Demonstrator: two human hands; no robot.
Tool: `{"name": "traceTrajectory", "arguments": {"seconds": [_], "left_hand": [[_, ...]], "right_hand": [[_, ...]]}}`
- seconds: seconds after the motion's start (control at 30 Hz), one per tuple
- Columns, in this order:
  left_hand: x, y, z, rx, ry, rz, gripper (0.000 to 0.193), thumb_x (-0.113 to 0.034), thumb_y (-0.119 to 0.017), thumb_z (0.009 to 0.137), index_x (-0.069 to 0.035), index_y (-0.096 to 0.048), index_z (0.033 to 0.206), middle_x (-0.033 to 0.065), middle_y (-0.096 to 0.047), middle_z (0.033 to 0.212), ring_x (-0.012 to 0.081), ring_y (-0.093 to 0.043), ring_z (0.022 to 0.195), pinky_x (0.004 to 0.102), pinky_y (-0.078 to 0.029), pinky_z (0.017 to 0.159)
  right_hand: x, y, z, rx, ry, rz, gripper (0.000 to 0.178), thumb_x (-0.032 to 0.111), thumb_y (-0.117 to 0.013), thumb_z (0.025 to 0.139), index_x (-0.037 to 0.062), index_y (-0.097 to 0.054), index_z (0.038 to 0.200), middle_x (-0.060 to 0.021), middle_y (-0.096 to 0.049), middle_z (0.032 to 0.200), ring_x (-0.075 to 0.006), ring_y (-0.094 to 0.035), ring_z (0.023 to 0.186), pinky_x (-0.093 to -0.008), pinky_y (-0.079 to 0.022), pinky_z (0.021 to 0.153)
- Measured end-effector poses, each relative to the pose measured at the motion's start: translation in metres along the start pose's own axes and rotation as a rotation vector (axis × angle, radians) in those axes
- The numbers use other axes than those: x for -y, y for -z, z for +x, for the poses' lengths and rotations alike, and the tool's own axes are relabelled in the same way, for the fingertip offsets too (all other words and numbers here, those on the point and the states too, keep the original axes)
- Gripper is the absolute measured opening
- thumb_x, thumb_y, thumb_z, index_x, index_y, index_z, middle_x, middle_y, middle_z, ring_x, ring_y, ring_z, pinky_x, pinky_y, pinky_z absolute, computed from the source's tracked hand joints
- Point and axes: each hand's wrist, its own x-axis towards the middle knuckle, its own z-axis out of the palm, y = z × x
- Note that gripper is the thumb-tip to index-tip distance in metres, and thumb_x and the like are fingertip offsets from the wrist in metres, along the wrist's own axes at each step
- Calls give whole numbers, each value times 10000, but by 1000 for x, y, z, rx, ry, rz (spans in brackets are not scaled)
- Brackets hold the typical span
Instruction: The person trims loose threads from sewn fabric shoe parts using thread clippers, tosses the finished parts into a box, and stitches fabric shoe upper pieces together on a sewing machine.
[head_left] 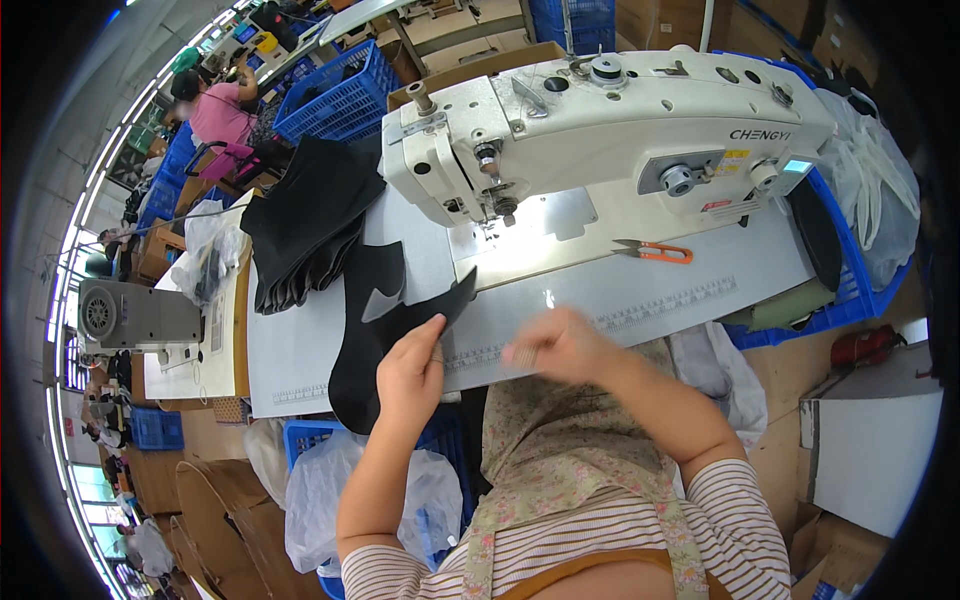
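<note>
A curved black fabric piece (pixel 358 350) with a grey underside lies over the table's front left edge. My left hand (pixel 412 372) is closed on it, thumb on top, and one pointed end sticks up past my fingers. To the right, my right hand (pixel 562 345) hovers over the front edge near the printed ruler, smeared by motion; whether it pinches anything cannot be made out. Beyond both hands stands a white sewing machine (pixel 590 125), its needle area (pixel 492 230) lit. Orange-handled thread snips (pixel 660 253) rest by the machine bed, apart from my hands.
A stack of black fabric pieces (pixel 308 225) sits at the table's left. Blue crates (pixel 345 95) stand behind, and another, holding plastic bags (pixel 330 500), is below the front edge. Plastic bags (pixel 870 170) bulge at the right. A person in pink (pixel 225 110) works far left.
</note>
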Motion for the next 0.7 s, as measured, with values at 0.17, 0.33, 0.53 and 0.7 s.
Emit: {"name": "traceTrajectory", "arguments": {"seconds": [0.17,0.33,0.53,0.7], "left_hand": [[5,-23,0,59,-85,-45,298,32,-566,763,-16,-652,1044,132,-657,1077,292,-636,969,353,-518,816],[-2,-39,11,206,-123,-23,299,8,-574,761,-18,-648,1049,143,-632,1135,300,-601,1049,366,-496,865],[-9,-35,54,325,-58,16,278,-115,-661,765,4,-655,1016,157,-656,1025,296,-633,903,357,-503,782],[41,-87,117,53,194,-122,214,-139,-647,768,43,-644,881,158,-646,800,264,-621,710,335,-484,664]], "right_hand": [[-37,45,26,-354,-132,-353,145,172,-654,818,33,-641,779,-84,-606,722,-224,-568,657,-325,-462,607],[-54,32,25,-442,142,-515,131,107,-648,748,36,-650,859,-88,-643,854,-279,-598,822,-375,-486,708],[-62,31,22,-502,112,-462,115,60,-632,752,50,-662,863,-86,-652,881,-285,-599,851,-388,-486,744],[-65,33,21,-443,99,-457,114,71,-633,789,60,-666,898,-70,-648,905,-257,-590,884,-352,-484,760]]}}
